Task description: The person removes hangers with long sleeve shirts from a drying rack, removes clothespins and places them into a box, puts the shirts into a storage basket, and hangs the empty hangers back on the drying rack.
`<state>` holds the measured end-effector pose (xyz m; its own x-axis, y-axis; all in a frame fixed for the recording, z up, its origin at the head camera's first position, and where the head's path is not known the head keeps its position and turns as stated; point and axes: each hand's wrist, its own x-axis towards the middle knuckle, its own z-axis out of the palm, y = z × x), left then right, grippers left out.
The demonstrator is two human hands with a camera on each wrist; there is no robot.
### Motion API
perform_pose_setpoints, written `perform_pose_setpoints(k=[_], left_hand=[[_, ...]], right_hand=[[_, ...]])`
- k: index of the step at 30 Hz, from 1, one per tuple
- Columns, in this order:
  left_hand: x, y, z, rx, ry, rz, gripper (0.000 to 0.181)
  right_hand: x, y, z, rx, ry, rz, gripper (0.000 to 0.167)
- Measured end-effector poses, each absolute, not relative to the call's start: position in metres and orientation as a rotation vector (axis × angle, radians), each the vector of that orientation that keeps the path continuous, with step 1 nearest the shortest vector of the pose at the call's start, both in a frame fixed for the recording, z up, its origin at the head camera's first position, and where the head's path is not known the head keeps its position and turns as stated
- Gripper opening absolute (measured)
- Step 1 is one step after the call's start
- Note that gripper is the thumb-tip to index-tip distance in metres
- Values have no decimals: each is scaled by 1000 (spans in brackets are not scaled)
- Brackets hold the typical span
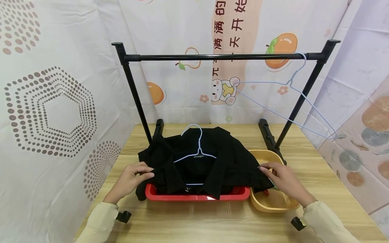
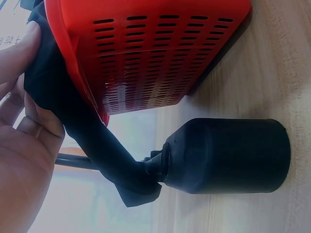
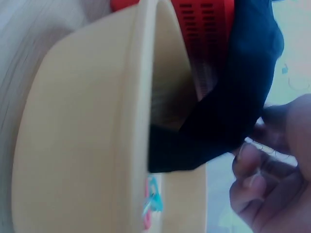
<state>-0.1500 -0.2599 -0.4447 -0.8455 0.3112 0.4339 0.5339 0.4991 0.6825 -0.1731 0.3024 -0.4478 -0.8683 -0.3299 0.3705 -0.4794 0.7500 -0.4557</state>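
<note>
A black collared cloth shirt [image 1: 240, 162] lies over a red slotted plastic basket [image 1: 197, 198], with a pale-blue wire hanger [image 1: 199, 145] in its neckline, hook upward. At the basket's left, the person's left hand [image 1: 132, 179] pinches the shirt's edge; at the basket's right, the right hand [image 1: 282, 180] pinches the opposite edge above a yellow plastic tub [image 1: 282, 204]. Above the basket runs the bar of a black tubular clothes rack [image 1: 182, 57], holding a second pale-blue wire hanger [image 1: 291, 81].
</note>
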Motion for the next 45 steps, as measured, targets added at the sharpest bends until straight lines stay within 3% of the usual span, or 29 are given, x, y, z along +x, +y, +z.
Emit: perform_pose_setpoints(k=[8, 29, 31, 35, 41, 45], left_hand=[[-150, -262, -448, -705, -2480, -1255, 19], [-152, -261, -445, -795, -2453, -1227, 20], [-155, -258, -441, -829, -2448, -1192, 20], [-162, -252, -430, -896, -2414, -1102, 20], [-170, -243, -417, -969, -2356, -954, 20], [-175, -235, -407, -993, -2331, -905, 20]], right_hand=[[-171, 284, -444, 881, -2546, 851, 14], [-174, 273, -437, 1177, -2364, 808, 32], [-175, 272, -436, 1183, -2319, 788, 29], [-178, 271, -434, 1168, -2253, 769, 4], [-181, 271, -432, 1148, -2232, 791, 22], [-181, 270, -428, 1126, -2214, 787, 4]])
